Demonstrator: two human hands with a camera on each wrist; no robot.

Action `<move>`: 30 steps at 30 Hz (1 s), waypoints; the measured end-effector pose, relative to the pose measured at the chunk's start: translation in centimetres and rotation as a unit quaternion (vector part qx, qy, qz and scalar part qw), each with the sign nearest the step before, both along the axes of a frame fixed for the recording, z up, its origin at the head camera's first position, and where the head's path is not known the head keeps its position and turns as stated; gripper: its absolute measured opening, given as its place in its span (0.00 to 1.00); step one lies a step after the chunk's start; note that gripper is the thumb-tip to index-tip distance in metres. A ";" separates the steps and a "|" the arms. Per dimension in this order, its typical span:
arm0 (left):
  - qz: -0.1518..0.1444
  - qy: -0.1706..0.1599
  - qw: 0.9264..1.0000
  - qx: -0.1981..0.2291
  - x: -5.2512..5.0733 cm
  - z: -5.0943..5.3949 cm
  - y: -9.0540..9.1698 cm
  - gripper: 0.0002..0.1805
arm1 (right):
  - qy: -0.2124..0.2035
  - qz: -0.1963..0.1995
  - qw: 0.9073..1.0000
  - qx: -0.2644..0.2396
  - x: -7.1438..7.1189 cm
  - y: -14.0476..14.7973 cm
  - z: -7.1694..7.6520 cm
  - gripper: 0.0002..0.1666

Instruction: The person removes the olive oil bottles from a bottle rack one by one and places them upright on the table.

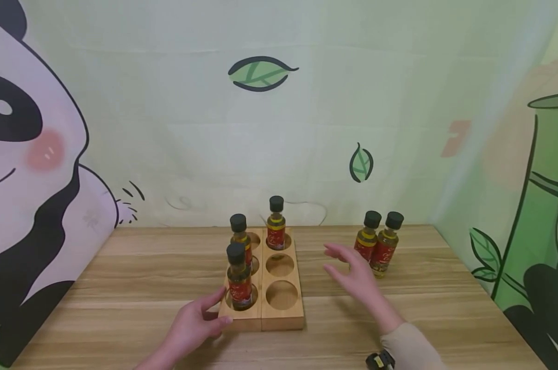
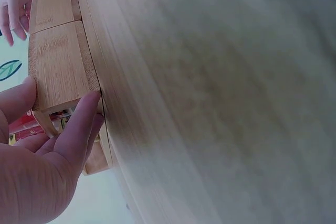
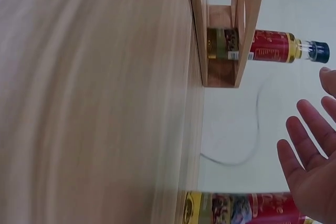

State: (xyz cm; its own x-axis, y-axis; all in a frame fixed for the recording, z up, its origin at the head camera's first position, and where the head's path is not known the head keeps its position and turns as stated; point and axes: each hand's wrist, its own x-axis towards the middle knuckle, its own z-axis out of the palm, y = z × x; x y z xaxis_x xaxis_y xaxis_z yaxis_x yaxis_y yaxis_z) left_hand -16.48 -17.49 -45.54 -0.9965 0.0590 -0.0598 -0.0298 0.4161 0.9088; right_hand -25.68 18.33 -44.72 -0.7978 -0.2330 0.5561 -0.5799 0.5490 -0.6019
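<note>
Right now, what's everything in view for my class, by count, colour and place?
wood-grain table: one, brown, centre
rectangular wooden racks: two, tan, side by side on table
capped cylindrical bottles: five, red-labelled, black-capped, three in racks, two on table
panda-print cloth backdrop: one, pale green, behind table
small boxy device: one, black, bottom edge
fabric sleeve: one, beige, lower right
left hand: one, gripping left rack's corner
right hand: one, near table bottles

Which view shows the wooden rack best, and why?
The head view: both rows of holes in the wooden rack show from above, three bottles standing in them. The left wrist view shows mainly its near end, gripped by the left hand; the right wrist view, only part, cut off.
</note>
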 end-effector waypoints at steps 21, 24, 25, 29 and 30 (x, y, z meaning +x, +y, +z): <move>0.001 0.003 1.000 -0.011 -0.1 -0.3 0.0 0.40 | -0.050 0.032 0.996 -0.069 -2.6 -4.5 2.7 0.29; 0.000 0.007 1.000 -0.006 -0.1 -0.3 0.0 0.40 | -0.065 0.038 0.994 -0.081 -3.0 -4.9 2.9 0.29; -0.001 0.008 1.000 -0.005 -0.1 -0.3 0.0 0.40 | -0.071 0.037 0.993 -0.082 -3.2 -5.1 3.0 0.29; -0.004 0.011 1.000 -0.001 -0.1 -0.3 0.0 0.40 | -0.099 0.032 0.991 -0.083 -3.8 -5.8 3.4 0.29; -0.005 0.013 1.000 -0.002 -0.1 -0.3 0.0 0.40 | -0.105 0.031 0.991 -0.083 -3.9 -6.0 3.5 0.29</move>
State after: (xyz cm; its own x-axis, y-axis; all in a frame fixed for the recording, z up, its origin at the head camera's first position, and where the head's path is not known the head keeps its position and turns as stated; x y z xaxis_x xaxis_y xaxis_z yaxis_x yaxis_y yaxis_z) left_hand -16.54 -17.52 -45.79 -0.9970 0.0693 -0.0348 -0.0025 0.4196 0.9077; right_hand -29.61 12.32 -41.21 -0.8870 -0.2040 0.4142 -0.4617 0.4003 -0.7916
